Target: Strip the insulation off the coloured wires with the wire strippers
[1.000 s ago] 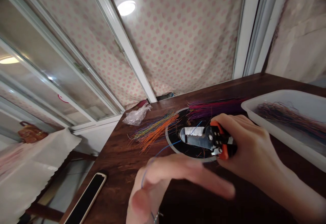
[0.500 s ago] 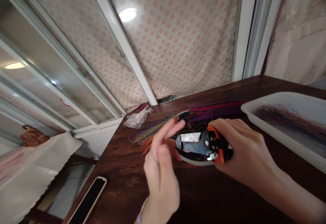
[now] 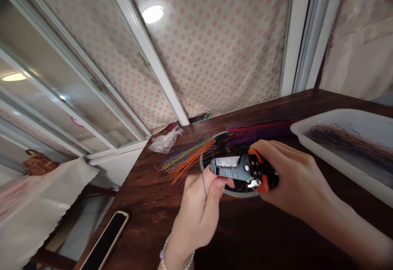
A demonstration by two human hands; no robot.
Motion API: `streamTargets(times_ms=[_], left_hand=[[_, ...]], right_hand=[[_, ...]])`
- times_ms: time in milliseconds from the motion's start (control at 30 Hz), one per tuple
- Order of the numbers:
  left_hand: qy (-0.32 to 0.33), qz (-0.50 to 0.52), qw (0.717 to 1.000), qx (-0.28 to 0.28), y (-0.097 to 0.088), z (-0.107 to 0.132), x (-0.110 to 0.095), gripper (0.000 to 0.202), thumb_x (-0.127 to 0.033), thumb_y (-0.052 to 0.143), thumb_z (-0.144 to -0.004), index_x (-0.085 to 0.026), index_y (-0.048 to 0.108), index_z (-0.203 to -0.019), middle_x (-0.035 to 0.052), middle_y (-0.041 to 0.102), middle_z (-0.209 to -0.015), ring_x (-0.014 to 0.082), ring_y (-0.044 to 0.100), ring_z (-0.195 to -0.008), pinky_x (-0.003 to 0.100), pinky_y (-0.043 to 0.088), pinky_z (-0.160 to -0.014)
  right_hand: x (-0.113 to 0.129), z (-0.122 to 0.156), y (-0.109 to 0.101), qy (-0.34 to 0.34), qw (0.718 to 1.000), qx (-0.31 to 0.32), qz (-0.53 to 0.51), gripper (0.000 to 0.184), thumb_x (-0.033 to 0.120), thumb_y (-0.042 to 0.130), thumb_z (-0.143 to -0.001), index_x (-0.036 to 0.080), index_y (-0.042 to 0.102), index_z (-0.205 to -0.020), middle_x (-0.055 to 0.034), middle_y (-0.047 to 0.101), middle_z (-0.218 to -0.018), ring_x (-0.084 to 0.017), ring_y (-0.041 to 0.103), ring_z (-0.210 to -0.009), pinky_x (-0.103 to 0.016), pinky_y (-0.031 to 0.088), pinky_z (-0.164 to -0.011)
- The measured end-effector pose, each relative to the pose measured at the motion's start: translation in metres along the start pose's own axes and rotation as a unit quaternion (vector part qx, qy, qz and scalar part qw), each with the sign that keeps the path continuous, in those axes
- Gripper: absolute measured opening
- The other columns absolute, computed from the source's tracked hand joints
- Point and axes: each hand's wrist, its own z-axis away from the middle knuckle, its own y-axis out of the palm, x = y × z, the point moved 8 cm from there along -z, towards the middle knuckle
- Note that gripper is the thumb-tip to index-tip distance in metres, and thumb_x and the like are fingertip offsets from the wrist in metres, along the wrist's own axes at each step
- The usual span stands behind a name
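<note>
My right hand [image 3: 288,175] is wrapped round the orange handles of a wire stripper [image 3: 230,168], whose grey toothed jaws point left. At the tip of those jaws, my left hand [image 3: 201,204] is closed in a pinch on a thin blue wire [image 3: 204,186] that runs across the fingers. Whether the wire's end lies between the jaws I cannot tell. Beneath both hands sits a round dark dish with a pale rim [image 3: 239,194], partly hidden by the tool. Orange, yellow and blue wires [image 3: 188,159] lie fanned out just beyond my left hand.
Red and purple wires [image 3: 260,132] lie behind the dish. On the right, a translucent plastic tub [image 3: 337,155] holds more tangled wires [image 3: 353,139]. A crumpled clear bag [image 3: 166,141] rests at the table's far left edge. A phone [image 3: 106,241] lies at front left.
My left hand has gone from loosely extended fingers to a closed pinch, with the blue wire now showing across it. The wire stripper has shifted slightly left and up.
</note>
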Motion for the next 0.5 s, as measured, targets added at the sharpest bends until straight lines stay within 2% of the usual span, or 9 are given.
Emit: streamTargets(times_ms=[100,233,367,500], left_hand=[[-0.009,-0.037,0.998,0.04,0.004,-0.002,0.001,0.029,-0.023,0.041,-0.103,-0.022,0.068,-0.091,-0.0024,0.057,-0.059,0.0119,0.044,-0.05,0.026,0.034,-0.053],[0.029,-0.075,0.997,0.024,-0.003,-0.009,-0.002,0.029,-0.021,0.043,-0.101,-0.02,0.067,-0.085,-0.0039,0.052,-0.052,0.0111,0.043,-0.046,0.026,0.033,-0.05],[0.069,-0.036,0.997,0.022,-0.003,-0.018,-0.005,0.033,-0.022,0.041,-0.1,-0.02,0.057,-0.071,-0.0053,0.042,-0.049,0.0099,0.036,-0.041,0.025,0.029,-0.045],[0.047,0.02,0.997,0.055,0.003,-0.024,0.003,0.033,-0.024,0.039,-0.101,-0.021,0.047,-0.069,-0.0055,0.035,-0.054,0.0097,0.031,-0.044,0.024,0.027,-0.045]], right_hand=[[-0.001,0.0,0.003,-0.003,1.0,0.004,0.003,0.015,0.013,0.043,-0.068,0.022,0.048,-0.077,0.001,0.058,-0.06,-0.018,0.06,-0.052,-0.026,0.044,-0.049],[-0.005,0.0,0.005,-0.008,1.0,0.013,0.012,0.013,0.013,0.045,-0.068,0.022,0.05,-0.077,0.0005,0.06,-0.061,-0.019,0.062,-0.053,-0.027,0.044,-0.05],[-0.009,0.0,0.009,0.026,0.999,0.028,-0.014,0.013,0.014,0.046,-0.067,0.023,0.051,-0.075,0.001,0.06,-0.061,-0.018,0.061,-0.053,-0.026,0.043,-0.05],[-0.024,-0.002,0.012,0.077,0.994,0.046,-0.057,0.019,0.016,0.049,-0.063,0.023,0.056,-0.079,0.0014,0.063,-0.063,-0.016,0.059,-0.053,-0.026,0.04,-0.049]])
